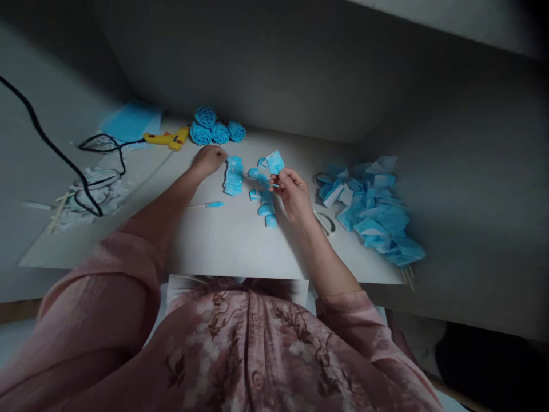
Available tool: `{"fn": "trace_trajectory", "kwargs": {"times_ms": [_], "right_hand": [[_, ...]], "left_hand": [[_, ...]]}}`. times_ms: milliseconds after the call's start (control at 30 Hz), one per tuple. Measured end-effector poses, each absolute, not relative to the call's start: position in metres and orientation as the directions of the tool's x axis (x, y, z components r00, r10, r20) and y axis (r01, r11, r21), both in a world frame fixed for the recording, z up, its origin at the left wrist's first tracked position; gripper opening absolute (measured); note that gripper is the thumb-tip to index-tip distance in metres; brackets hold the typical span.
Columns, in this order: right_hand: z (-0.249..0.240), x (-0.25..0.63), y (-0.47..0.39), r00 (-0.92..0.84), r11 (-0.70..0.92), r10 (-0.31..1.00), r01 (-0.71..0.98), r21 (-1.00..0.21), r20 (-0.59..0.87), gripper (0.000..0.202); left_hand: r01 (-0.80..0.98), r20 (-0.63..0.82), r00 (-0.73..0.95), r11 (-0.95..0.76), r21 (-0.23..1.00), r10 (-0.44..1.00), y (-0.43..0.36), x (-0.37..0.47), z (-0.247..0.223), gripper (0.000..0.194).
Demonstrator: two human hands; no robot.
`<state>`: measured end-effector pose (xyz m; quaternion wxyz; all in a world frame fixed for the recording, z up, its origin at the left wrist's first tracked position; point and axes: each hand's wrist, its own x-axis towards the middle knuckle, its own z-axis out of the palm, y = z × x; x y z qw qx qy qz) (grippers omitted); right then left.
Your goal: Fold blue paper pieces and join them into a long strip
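Note:
My right hand (pixel 291 190) pinches a blue petal-like piece (pixel 275 162) between thumb and fingers, above several small blue pieces (pixel 266 210) on the white table (pixel 240 246). My left hand (pixel 209 160) is beside the top of a row of overlapping blue pieces (pixel 234 176). Its fingers are curled, and what they hold, if anything, is hidden. Below that hand lies a thin stick with a blue tip (pixel 214 204). Several finished blue roses (pixel 219 132) are grouped at the back, just beyond my left hand.
A yellow glue gun (pixel 171 138) with a black cord lies at the back left, near a blue sheet (pixel 132 121) and white scraps (pixel 105 194). Scissors (pixel 326 223) and a heap of blue flowers on sticks (pixel 377 212) are at the right. Walls enclose the table's back and sides.

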<state>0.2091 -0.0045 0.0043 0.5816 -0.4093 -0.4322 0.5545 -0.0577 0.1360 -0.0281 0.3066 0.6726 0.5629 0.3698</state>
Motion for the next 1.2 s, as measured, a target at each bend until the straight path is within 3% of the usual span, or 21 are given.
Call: {"fn": "trace_trajectory", "kwargs": {"times_ms": [133,267,567,700,800,900,1033,1200], "right_hand": [[0.005,0.21,-0.005,0.016,0.074,0.997,-0.286,-0.955,0.072,0.048],[0.005,0.208,-0.004,0.056,0.139,0.99,-0.275,-0.951,0.129,0.046],[0.004,0.205,-0.004,0.0,0.135,0.99,-0.238,-0.962,0.139,0.042],[0.002,0.206,-0.001,0.036,0.13,0.992,-0.248,-0.96,0.125,0.047],[0.002,0.208,0.001,0.081,0.153,0.988,-0.296,-0.943,0.134,0.048],[0.003,0.21,0.003,0.113,0.162,0.985,-0.321,-0.933,0.132,0.048],[0.001,0.21,0.004,0.147,0.136,0.985,-0.3,-0.944,0.095,0.045],[-0.005,0.211,0.006,0.123,0.168,0.983,-0.302,-0.938,0.136,0.048]], "left_hand": [[0.294,-0.004,-0.031,0.013,0.956,1.0,0.11,-0.042,0.003,0.015],[0.068,-0.102,0.136,0.093,0.993,0.985,0.074,-0.029,0.045,0.018],[0.144,-0.062,0.326,0.015,0.989,0.943,0.042,0.007,0.071,0.02],[0.052,-0.092,0.361,0.079,0.996,0.928,0.032,0.01,0.067,0.014],[-0.003,-0.101,0.393,0.111,0.994,0.914,0.024,0.003,0.057,0.041],[0.104,-0.154,0.496,0.118,0.988,0.854,0.017,-0.007,0.043,0.053],[0.28,-0.192,0.578,0.028,0.959,0.793,0.012,-0.013,0.03,0.043],[0.304,-0.184,0.535,0.015,0.953,0.824,0.01,-0.005,0.022,0.03]]}}
